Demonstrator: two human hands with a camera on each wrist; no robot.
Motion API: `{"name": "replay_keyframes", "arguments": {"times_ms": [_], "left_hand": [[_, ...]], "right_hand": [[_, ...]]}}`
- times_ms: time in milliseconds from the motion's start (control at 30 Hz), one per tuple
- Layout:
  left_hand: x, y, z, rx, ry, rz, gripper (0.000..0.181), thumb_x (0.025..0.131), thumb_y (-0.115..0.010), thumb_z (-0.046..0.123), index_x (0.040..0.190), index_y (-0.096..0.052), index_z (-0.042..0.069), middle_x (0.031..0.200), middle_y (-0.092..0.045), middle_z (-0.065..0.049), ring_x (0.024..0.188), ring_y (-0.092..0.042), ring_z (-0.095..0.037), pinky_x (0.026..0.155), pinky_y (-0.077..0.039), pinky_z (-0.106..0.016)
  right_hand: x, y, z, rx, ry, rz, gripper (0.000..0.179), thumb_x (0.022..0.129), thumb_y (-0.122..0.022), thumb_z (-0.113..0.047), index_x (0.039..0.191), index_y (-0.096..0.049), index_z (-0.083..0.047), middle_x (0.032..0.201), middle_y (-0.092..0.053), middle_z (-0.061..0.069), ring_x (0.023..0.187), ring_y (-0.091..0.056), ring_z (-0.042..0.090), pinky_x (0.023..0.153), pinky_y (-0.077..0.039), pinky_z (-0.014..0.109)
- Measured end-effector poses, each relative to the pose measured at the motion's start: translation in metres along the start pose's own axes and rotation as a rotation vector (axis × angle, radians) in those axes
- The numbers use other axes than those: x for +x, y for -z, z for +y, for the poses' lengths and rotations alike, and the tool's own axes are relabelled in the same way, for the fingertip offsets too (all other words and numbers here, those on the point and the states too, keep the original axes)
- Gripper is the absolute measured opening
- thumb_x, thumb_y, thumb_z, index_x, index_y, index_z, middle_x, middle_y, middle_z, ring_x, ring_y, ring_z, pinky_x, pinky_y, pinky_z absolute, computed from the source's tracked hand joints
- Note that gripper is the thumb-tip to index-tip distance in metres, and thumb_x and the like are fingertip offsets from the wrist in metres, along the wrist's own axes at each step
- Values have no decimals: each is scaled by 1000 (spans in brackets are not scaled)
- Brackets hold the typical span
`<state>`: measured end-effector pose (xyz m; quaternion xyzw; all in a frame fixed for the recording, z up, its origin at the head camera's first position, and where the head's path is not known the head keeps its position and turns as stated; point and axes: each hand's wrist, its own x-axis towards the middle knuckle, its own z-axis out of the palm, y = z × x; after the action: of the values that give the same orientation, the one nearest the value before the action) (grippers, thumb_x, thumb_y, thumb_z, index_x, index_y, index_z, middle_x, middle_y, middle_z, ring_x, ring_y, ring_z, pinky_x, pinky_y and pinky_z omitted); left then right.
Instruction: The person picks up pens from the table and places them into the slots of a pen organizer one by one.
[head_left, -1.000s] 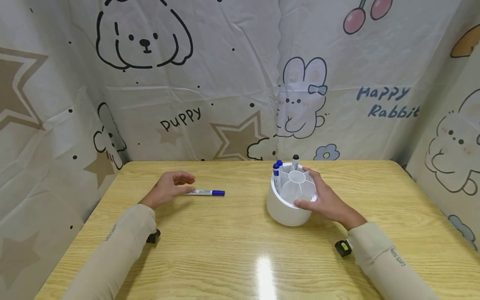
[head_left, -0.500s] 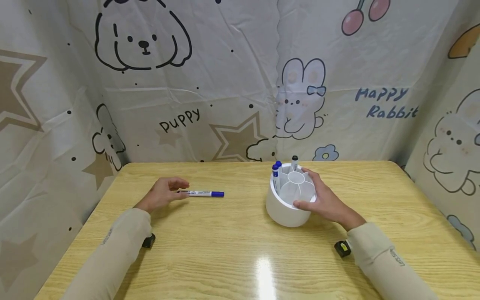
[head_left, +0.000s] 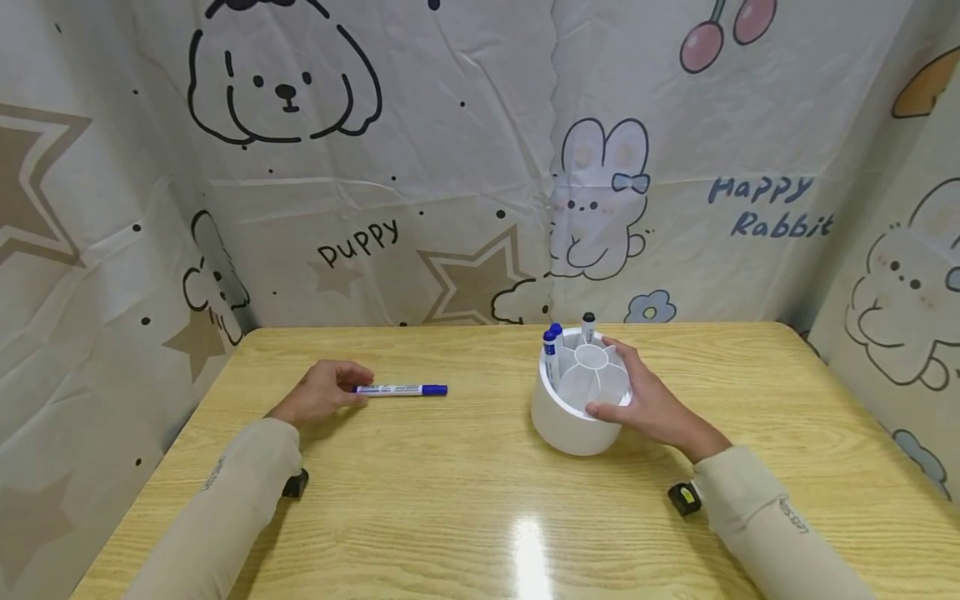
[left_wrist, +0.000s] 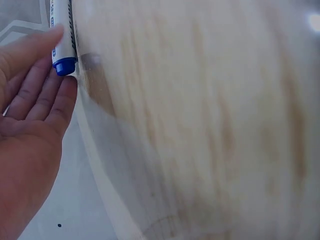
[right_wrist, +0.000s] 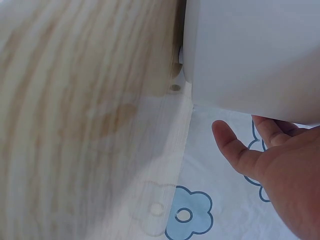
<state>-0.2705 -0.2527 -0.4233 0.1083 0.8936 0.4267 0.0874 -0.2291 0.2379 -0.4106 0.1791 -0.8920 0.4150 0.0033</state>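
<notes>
My left hand (head_left: pixel 318 392) is at the left end of a white marker (head_left: pixel 397 390) with blue ends, lying on the table. Its thumb and fingertips close around that end from both sides; the left wrist view shows the thumb across the marker's barrel (left_wrist: pixel 63 37). My right hand (head_left: pixel 652 400) grips the rim of a round white pen holder (head_left: pixel 573 429), thumb at the near edge and fingers over the right side. In the holder, two blue-capped markers (head_left: pixel 551 354) stand at the left and a black-capped marker (head_left: pixel 588 327) at the back.
The wooden table (head_left: pixel 450 517) ends against a printed cloth (head_left: pixel 465 167) at the back and sides. Divider walls around a central ring (head_left: pixel 592 357) split the holder into compartments. A small black device (head_left: pixel 684 498) sits at the right wrist.
My left hand has moved slightly left and down, its thumb and fingers narrowing around the marker's left end. The marker, the holder and my right hand have stayed in place.
</notes>
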Motion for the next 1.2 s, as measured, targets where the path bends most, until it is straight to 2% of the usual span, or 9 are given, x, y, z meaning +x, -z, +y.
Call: {"name": "replay_keyframes", "arguments": {"times_ms": [200, 567, 733, 900, 1033, 1200], "left_hand": [[-1, 0, 0, 15, 31, 7, 29, 88, -71, -8, 116, -68, -4, 114, -68, -16, 105, -63, -27, 89, -53, -38], [-1, 2, 2, 3, 9, -35, 30, 87, -73, -6, 116, -68, -4, 114, -68, -15, 104, -62, -26, 85, -53, -33], [-2, 8, 5, -45, -22, -18, 34, 90, -75, 6, 121, -67, -2, 118, -68, -15, 108, -63, -28, 91, -53, -35], [-2, 11, 11, -131, -55, 12, 39, 92, -74, 12, 126, -63, -4, 125, -66, -18, 115, -61, -29, 91, -53, -26], [-2, 12, 18, -195, -66, 60, 36, 93, -73, 12, 124, -64, -4, 123, -66, -18, 107, -63, -17, 85, -52, -19], [0, 12, 25, -291, -100, 111, 35, 92, -74, 9, 121, -64, -7, 121, -66, -23, 97, -65, -6, 85, -53, -18]], "right_hand": [[-1, 0, -2, 0, 9, -4, 99, 83, -81, -30, 156, -19, -9, 143, -44, 25, 117, -56, 43, 94, -50, 59], [-1, 0, -3, 1, 6, -1, 99, 82, -82, -29, 156, -19, -9, 143, -44, 26, 117, -55, 43, 94, -50, 59], [-3, 1, -6, -3, 11, 1, 99, 82, -82, -29, 156, -19, -8, 142, -45, 26, 116, -56, 43, 94, -50, 58], [-3, 2, -6, 8, 12, -3, 99, 82, -82, -28, 156, -19, -8, 142, -45, 26, 117, -56, 43, 94, -51, 58], [-3, 1, -6, 10, 7, -2, 98, 82, -82, -28, 156, -19, -8, 142, -45, 25, 117, -56, 42, 95, -51, 57], [-2, 1, -6, 9, 9, 0, 98, 83, -82, -28, 155, -20, -8, 142, -45, 25, 116, -56, 42, 94, -51, 58]]}}
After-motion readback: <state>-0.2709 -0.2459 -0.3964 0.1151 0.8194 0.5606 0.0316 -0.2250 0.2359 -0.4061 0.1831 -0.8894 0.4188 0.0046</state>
